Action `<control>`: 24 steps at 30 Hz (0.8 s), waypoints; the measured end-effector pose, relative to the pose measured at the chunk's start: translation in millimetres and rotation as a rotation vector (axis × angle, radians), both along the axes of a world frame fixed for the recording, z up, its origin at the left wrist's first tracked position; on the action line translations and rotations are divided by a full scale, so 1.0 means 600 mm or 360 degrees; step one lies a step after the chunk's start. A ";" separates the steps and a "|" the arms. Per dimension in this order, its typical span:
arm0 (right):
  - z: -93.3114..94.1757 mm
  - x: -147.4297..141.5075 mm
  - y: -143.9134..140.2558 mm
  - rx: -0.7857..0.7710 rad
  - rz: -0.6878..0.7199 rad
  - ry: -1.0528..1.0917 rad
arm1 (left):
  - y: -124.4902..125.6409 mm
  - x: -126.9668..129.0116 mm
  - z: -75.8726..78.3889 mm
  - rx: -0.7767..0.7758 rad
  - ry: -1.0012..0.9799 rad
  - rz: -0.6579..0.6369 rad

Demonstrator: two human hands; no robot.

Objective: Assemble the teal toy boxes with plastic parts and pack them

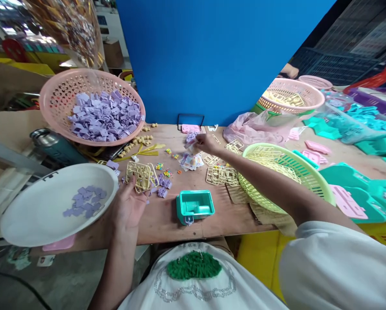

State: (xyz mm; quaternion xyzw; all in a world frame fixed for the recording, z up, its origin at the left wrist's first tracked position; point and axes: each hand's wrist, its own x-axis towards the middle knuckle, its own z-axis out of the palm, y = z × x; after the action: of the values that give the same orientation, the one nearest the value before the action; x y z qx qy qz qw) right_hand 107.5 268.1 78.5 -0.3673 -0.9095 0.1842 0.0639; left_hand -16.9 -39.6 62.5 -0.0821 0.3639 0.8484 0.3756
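My left hand (128, 206) lies palm up near the table's front edge and holds a cream plastic parts frame (138, 175). My right hand (205, 143) reaches far across the wooden table (167, 215) and pinches a small card or sticker from a loose pile of printed cards (190, 161). A teal toy tray (194, 206) sits on the table in front of me. Small purple pieces (163, 184) and coloured bits lie between the two hands.
A white plate (44, 206) with purple pieces sits at the left. A pink basket (51, 107) of purple parts stands behind it. A yellow-green basket (309, 176) with cream frames is at the right, beyond it teal and pink parts. A blue board (212, 60) stands at the back.
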 end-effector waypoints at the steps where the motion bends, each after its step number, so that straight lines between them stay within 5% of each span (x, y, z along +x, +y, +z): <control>1: 0.010 0.018 -0.010 -0.0040 0.0000 0.0075 | -0.005 0.000 0.000 0.0008 0.0021 0.0017; 7: 0.010 0.155 -0.163 -0.0836 0.0275 0.1000 | -0.024 0.014 0.004 0.0023 0.0140 0.0058; 10: -0.029 0.198 -0.239 -0.0622 0.0272 0.1100 | -0.020 0.032 0.007 0.0000 0.0132 0.0007; 14: -0.070 0.217 -0.270 -0.0329 0.0163 0.1107 | -0.005 0.071 0.008 0.0011 0.0147 -0.0092; 20: -0.010 0.203 -0.276 -0.0631 0.0322 0.1324 | 0.034 0.161 0.012 0.0116 0.0301 -0.0317; 24: 0.011 0.203 -0.273 -0.0442 0.0425 0.1171 | 0.033 0.184 0.002 -0.0025 0.0779 -0.0354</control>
State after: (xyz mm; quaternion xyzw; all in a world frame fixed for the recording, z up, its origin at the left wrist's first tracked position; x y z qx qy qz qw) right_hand 229.5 104.2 85.2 -0.1609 -0.8321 0.4308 0.3101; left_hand 93.2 -19.8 63.9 0.1632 0.4573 0.7935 0.3668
